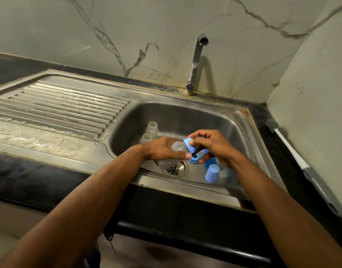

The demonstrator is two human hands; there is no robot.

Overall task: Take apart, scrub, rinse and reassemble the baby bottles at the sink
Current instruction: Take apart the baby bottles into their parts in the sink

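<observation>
Gripping the clear baby bottle (173, 151) in my left hand (160, 148), my right hand (210, 145) clasps its blue collar (189, 145) above the sink (214, 113).

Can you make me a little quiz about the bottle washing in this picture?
1. True or false: water is running from the tap.
2. Where is the long bottle brush? A) in the sink B) on the dark counter to the right of the sink C) in the left hand
3. What colour is the ring on the bottle that both hands are holding?

Key
1. False; no stream shows under the spout.
2. B.
3. Blue. The left hand grips the clear bottle and the right hand grips the ring.
</observation>
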